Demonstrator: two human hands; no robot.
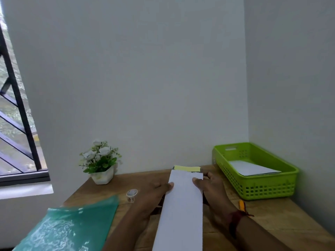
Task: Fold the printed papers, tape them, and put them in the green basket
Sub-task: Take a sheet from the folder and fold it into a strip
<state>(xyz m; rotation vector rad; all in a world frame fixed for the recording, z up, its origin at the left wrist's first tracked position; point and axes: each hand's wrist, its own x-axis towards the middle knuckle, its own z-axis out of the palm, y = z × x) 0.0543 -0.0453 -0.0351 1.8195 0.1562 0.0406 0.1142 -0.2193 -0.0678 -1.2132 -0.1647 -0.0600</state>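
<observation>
A long folded white paper (182, 211) is held above the wooden table, running from the near edge toward the wall. My left hand (154, 194) pinches its left edge, thumb on top. My right hand (210, 189) grips its right edge, thumb on top and fingers behind. The green basket (253, 189) stands at the back right in the wall corner with a folded white paper (252, 168) lying inside. A clear tape roll (132, 195) stands on the table left of my left hand.
A teal plastic folder (72, 225) lies at the near left. A white pot of white flowers (101, 165) stands by the wall. A yellow pad (186, 168) shows behind the paper's far end. A yellow pen-like thing (242, 205) lies in front of the basket.
</observation>
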